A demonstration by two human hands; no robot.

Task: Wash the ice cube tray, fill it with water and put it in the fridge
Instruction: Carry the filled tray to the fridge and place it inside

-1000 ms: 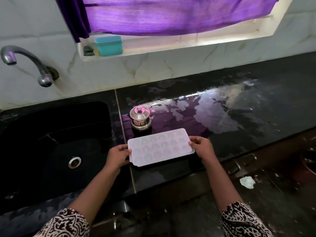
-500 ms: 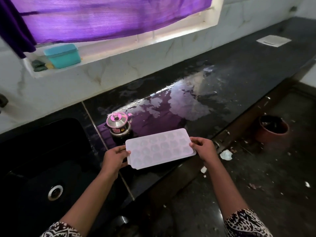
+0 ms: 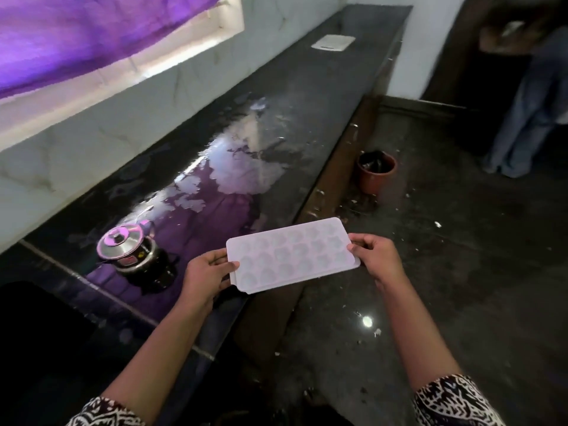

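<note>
I hold a pale white ice cube tray [image 3: 292,255] level in the air, past the front edge of the black counter [image 3: 276,124] and partly over the floor. My left hand [image 3: 207,273] grips its left short end, thumb on top. My right hand [image 3: 373,255] pinches the right short end. The tray's round pockets face up; I cannot tell whether they hold water. The fridge is not in view.
A small steel pot with a lid [image 3: 130,250] stands on the wet counter near the sink edge [image 3: 46,302]. A brown bucket [image 3: 376,172] sits on the dark, littered floor. Another person [image 3: 528,96] stands at the far right by a doorway. A white board [image 3: 333,43] lies far along the counter.
My view has swung right, away from the sink and tap. The tray, still held by both hands, has left the counter and moved right, out over the counter's edge.
</note>
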